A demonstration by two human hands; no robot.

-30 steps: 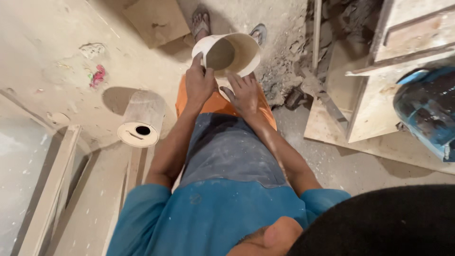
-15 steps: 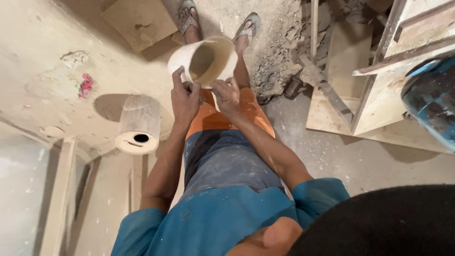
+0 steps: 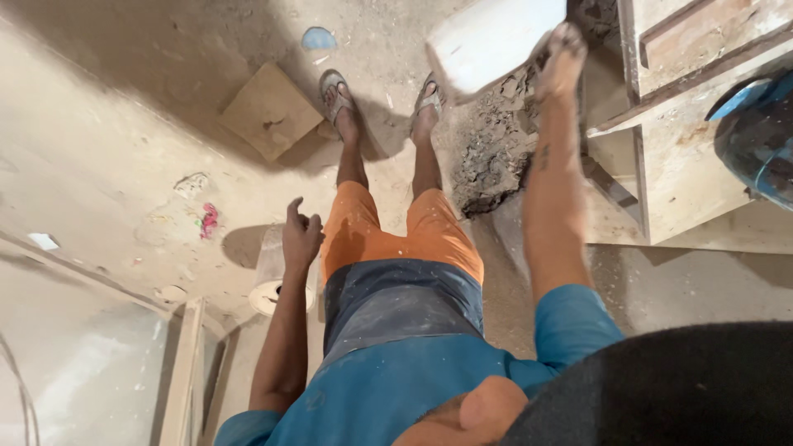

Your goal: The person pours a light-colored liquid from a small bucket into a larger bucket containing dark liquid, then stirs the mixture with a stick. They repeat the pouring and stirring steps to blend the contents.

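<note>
Two bare hands, seen from above: the right hand (image 3: pixel 560 49) grips a white bucket (image 3: pixel 496 37) raised and tilted over rubble (image 3: pixel 496 149); the left hand (image 3: pixel 299 235) hangs loose-fingered beside the thigh, counterbalancing.

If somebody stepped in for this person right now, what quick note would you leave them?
Right hand: stretched out, gripping the white bucket by one edge, over the rubble pile.
Left hand: open and empty, hanging above the white roll on the floor.
Done: bucket is up off the floor, tipped on its side.
Left: whether anything is inside cannot be told; no other step shows.
</note>
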